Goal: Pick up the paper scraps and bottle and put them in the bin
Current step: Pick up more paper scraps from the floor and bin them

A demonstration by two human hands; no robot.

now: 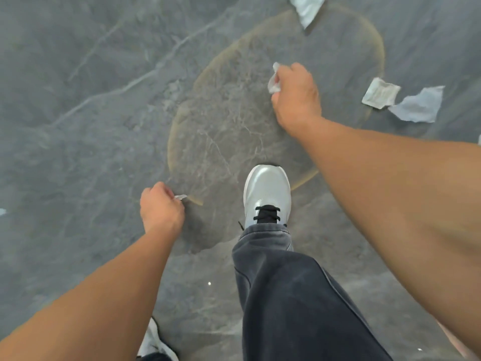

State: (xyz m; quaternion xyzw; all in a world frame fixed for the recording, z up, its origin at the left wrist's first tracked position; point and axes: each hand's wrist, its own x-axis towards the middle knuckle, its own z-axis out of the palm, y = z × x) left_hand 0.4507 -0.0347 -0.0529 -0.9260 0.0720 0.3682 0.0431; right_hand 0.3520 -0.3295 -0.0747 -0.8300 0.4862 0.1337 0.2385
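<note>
Where grey marble floor [78,126] spreads, scraps [416,105] lying, oval inlay [234,121]

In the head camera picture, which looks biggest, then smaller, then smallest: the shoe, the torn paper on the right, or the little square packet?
1. Silver-white sneaker with black laces, though it is nearer the camera.
2. Torn pale blue-grey paper scrap.
3. Small white square packet, only slightly smaller than the scrap.

No legible text, brand, number or sign can be made out; faint grey marks are carried by the folded paper packet [380,93] right of the right hand [295,96], but they are too blurred to be read.
</note>
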